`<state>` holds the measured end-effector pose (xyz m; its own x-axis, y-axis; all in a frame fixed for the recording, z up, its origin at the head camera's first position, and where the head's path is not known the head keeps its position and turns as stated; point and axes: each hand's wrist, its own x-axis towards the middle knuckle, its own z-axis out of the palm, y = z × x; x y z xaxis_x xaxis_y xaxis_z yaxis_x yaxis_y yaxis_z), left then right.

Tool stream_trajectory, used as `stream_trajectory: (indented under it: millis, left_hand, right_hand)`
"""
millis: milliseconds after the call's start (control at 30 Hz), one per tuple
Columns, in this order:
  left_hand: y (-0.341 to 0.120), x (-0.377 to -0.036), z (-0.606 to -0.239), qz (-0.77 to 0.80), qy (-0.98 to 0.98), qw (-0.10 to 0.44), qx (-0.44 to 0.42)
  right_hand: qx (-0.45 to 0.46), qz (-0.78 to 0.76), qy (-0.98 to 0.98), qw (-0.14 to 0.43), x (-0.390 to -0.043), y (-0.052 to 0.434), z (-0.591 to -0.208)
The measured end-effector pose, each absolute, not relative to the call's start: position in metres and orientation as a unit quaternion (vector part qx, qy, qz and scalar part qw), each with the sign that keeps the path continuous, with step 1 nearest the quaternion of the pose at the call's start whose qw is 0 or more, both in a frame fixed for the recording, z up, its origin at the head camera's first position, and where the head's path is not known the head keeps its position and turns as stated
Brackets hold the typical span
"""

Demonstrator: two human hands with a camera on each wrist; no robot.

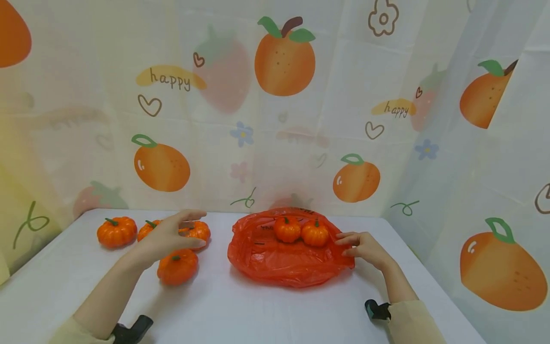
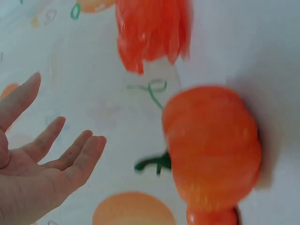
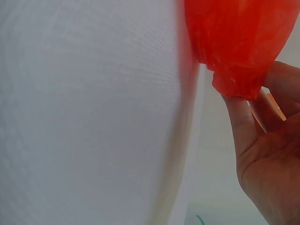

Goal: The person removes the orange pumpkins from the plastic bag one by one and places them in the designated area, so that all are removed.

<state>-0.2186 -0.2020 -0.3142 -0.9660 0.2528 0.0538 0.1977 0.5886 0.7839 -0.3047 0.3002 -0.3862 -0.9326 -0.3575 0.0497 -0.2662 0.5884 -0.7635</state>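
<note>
A red plastic bag (image 1: 290, 272) lies on the table with its mouth spread open, and two small orange pumpkins (image 1: 315, 234) with green stems rest inside. My right hand (image 1: 365, 248) pinches the bag's right edge; in the right wrist view the thumb and fingers grip the red film (image 3: 239, 56). My left hand (image 1: 165, 238) is held over the pumpkins on the left, fingers spread and nothing in them. It partly hides two of these, while the front pumpkin (image 1: 177, 268) shows below it. In the left wrist view a pumpkin (image 2: 213, 145) stands apart from the fingers.
Another pumpkin (image 1: 117, 233) sits at the far left of the white table (image 1: 258, 315). A curtain (image 1: 275, 124) printed with fruit hangs behind the table and along its sides. Black straps with devices (image 1: 378, 309) are worn at both wrists.
</note>
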Motion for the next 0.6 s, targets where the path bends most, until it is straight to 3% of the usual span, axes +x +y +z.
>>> stream_trajectory:
  millis: [600]
  left_hand:
    - [-0.12,-0.228,-0.322,0.541,0.829,0.065,0.121]
  right_hand:
    - [-0.174,-0.42,0.889,0.055,-0.305,0.3,-0.388]
